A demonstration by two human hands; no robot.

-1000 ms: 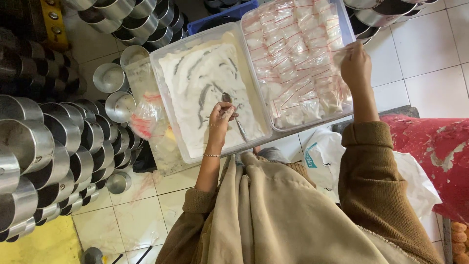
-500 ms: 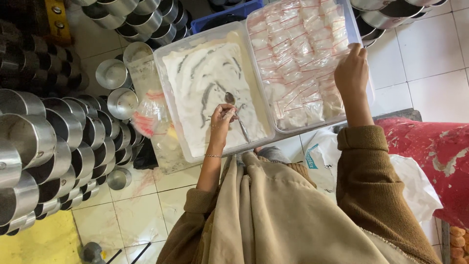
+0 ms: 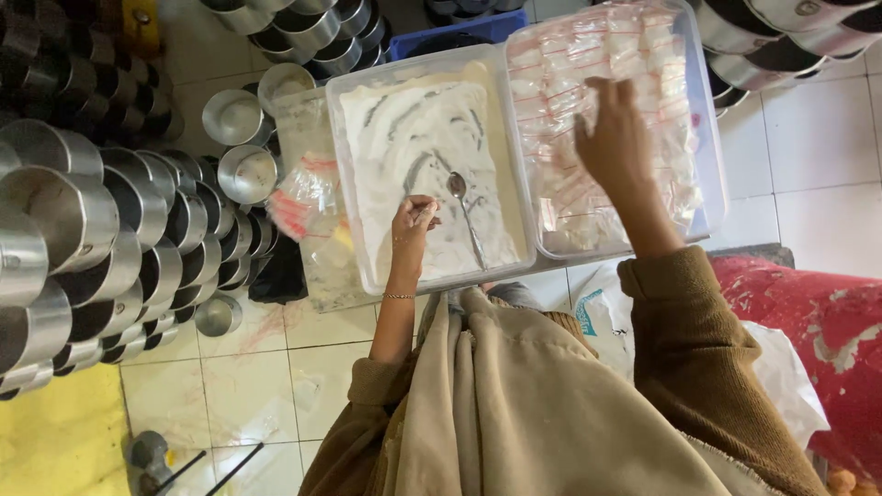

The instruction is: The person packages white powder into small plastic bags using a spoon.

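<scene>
A clear plastic tray [image 3: 360,276] of white powder stands before me, and a metal spoon [image 3: 465,213] lies in the powder. My left hand [image 3: 412,228] rests in this tray just left of the spoon, its fingers pinched on what looks like a small clear bag. To the right stands a second clear tray [image 3: 713,184] full of small filled bags with red seal lines. My right hand [image 3: 614,138] hovers over the middle of those bags, blurred, fingers apart, holding nothing that I can see.
Stacks of round metal tins [image 3: 101,239] fill the left side and the back right [image 3: 781,37]. A loose pile of clear bags with red strips [image 3: 303,197] lies left of the powder tray. A red cloth [image 3: 818,321] is at the right; the floor is tiled.
My right hand has swung from the bag tray's right rim to over its middle. My left hand stays by the spoon in the powder.
</scene>
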